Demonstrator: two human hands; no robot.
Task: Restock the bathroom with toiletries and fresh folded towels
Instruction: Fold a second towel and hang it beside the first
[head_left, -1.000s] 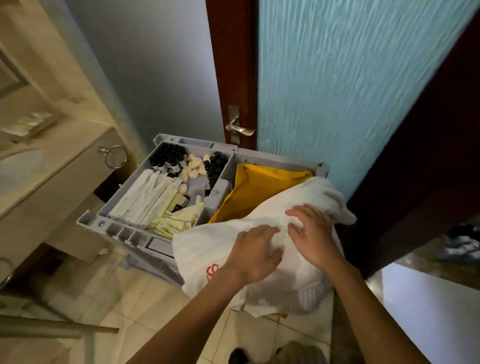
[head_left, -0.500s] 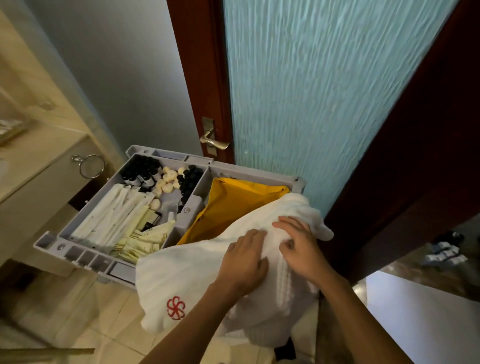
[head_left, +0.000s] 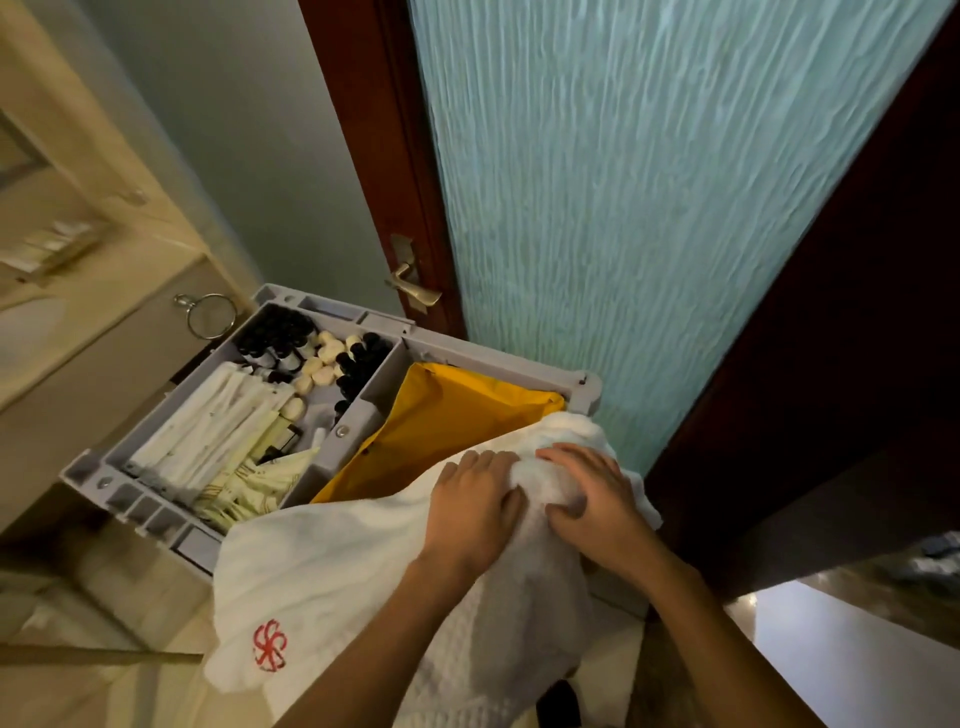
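Hands are side by side on the white towel (head_left: 337, 582). The left hand (head_left: 470, 512) lies flat, palm down, pressing it, and the right hand (head_left: 592, 499) is cupped round a bunched fold, thumb tucked in. The towel's draped over the near corner of the grey cart tray (head_left: 156, 512) and hangs down toward 7 o'clock, red logo (head_left: 269, 644) showing. A yellow bag (head_left: 447, 415) sits at 11 o'clock from the hands. Further out at 10 o'clock are the toiletries: white packets (head_left: 208, 431), round soaps (head_left: 319, 364) and black-capped bottles (head_left: 275, 332). The frosted glass door (head_left: 623, 208) is up at 12.
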